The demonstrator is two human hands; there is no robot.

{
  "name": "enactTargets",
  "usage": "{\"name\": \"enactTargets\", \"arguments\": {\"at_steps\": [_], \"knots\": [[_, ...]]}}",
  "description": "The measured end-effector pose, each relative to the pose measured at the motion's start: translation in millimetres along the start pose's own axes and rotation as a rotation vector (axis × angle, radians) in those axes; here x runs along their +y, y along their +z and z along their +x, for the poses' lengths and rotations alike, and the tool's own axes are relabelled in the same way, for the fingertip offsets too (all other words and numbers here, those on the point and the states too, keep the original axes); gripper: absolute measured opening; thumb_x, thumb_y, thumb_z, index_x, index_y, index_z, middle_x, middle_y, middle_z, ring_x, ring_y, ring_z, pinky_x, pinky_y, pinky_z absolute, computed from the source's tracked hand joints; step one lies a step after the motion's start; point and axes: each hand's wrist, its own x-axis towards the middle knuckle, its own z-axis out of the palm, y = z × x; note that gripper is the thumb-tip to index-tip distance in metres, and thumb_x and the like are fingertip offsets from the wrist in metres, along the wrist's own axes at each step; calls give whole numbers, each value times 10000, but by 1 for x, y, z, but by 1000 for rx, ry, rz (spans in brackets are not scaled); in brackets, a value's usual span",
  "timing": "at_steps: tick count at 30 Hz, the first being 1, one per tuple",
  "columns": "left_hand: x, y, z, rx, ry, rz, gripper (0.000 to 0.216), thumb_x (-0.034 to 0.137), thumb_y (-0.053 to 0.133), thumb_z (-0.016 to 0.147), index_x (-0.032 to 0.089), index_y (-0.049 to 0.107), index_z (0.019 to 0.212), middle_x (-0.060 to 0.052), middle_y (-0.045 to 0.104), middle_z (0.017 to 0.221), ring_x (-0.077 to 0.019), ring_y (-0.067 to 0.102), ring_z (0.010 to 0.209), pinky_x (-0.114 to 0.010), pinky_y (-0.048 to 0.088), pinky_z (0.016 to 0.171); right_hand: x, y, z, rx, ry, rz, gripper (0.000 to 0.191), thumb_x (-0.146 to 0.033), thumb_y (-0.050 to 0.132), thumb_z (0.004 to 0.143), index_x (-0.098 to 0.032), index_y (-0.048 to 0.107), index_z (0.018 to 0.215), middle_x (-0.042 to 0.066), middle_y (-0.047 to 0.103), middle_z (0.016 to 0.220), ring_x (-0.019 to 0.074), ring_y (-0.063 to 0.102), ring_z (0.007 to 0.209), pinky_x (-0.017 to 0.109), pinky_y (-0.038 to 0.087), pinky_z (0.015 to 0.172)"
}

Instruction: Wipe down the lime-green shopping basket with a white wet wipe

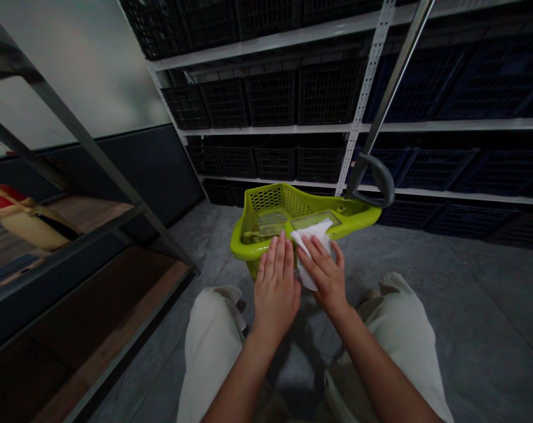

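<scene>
directly under right grip (pixel 328 271), cloth (pixel 316 230)

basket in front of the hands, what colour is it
The basket is yellow-green, seen best in the head view.

Green basket (pixel 249 251): smooth plastic, glossy. White wipe (pixel 308 278): matt, soft-looking; paper or cloth, unclear. Pole (pixel 397 82): smooth, shiny metal. Black crates (pixel 273 98): latticed plastic. Trousers (pixel 211 346): matt cloth. Shelf board (pixel 101 212): dull wood.
</scene>
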Motion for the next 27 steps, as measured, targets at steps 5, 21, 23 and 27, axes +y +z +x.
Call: {"name": "enactTargets", "arguments": {"at_steps": [5,21,23,27], "knots": [[-4,-1,-1,-13,13,7,766,183,477,878,53,143,1555,-141,210,1634,-266,160,1527,-446,264,1214,35,-4,-10,134,163,-59,511,-190,414,979,-300,402,1477,86,513,1478,208,431,1411,483,215,1204],[-1,0,-1,-8,9,3,736,195,460,886,68,175,1552,-133,215,1636,-263,166,1526,-434,241,1221,12,1,-2,58,60,-44,528,-198,427,982,-295,360,1497,74,553,1442,182,437,1407,468,165,1221],[-2,0,-1,-8,9,1,749,193,468,880,62,166,1553,-132,210,1637,-265,165,1526,-434,237,1223,29,-1,-6,136,165,-65,509,-195,422,982,-303,397,1479,83,530,1462,203,449,1399,481,200,1205],[-2,1,-1,-5,-4,0,753,185,481,872,52,179,1548,-139,210,1635,-269,168,1525,-434,243,1220,43,0,-8,272,361,-73,498,-193,406,974,-314,441,1456,88,498,1488,235,452,1397,503,261,1180]]}}
